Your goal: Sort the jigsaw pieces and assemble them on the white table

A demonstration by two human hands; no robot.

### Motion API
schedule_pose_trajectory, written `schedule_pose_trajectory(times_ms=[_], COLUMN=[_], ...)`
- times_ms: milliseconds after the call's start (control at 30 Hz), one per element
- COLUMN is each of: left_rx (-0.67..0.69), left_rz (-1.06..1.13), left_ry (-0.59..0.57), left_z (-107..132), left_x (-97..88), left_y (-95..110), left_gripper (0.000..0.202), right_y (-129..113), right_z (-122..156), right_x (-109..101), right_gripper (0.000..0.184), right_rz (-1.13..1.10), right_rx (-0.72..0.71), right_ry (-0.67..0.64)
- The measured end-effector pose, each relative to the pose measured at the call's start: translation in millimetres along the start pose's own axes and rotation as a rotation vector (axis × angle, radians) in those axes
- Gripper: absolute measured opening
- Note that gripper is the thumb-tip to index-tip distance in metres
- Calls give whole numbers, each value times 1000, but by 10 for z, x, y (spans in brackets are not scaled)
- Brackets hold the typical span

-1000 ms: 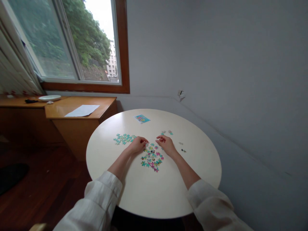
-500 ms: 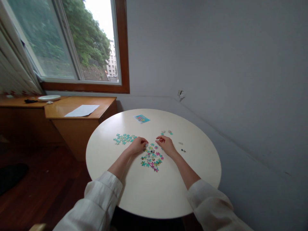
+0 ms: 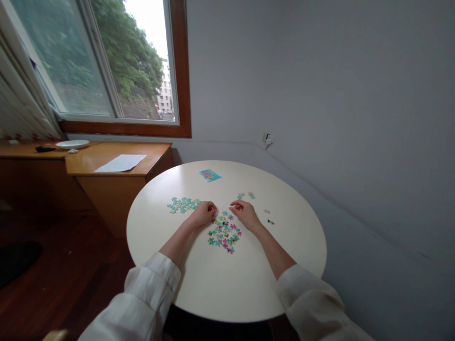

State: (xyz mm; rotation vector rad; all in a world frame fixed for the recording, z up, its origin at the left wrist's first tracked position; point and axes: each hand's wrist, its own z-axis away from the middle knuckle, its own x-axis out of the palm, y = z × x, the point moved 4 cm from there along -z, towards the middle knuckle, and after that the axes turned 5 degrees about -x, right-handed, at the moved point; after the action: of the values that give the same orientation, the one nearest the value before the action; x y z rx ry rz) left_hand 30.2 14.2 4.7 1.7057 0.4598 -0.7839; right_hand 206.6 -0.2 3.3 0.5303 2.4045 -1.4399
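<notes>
A loose heap of colourful puzzle pieces (image 3: 224, 232) lies on the round cream table (image 3: 227, 284) between my hands. My left hand (image 3: 204, 213) rests at the heap's far left edge, fingers curled and pinched together on something I cannot make out. My right hand (image 3: 245, 214) rests at the heap's far right edge, fingers curled in a pinch; what it grips is too small to name. A patch of teal pieces (image 3: 182, 204) sits left of my left hand. A few pieces (image 3: 246, 195) lie just beyond my right hand.
A small picture card (image 3: 209, 175) lies at the table's far side. Two tiny bits (image 3: 269, 217) lie to the right. A wooden desk (image 3: 113, 168) with a paper sheet (image 3: 121, 163) and a white plate (image 3: 72, 144) stands left under the window. Grey walls close the right.
</notes>
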Motion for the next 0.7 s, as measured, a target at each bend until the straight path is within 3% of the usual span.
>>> schedule_pose_trajectory(times_ms=[567,700], left_rx=[-17,-17], left_rz=[-149,-156], left_ry=[10,10], left_z=[14,19], left_x=[-7,-7], left_y=[30,27], left_gripper=[14,13], right_y=[-44,-63], right_z=[-3,-49], right_x=[-10,-123], right_gripper=[17,16], right_rz=[16,53], right_rx=[4,3], right_ry=[-1,13])
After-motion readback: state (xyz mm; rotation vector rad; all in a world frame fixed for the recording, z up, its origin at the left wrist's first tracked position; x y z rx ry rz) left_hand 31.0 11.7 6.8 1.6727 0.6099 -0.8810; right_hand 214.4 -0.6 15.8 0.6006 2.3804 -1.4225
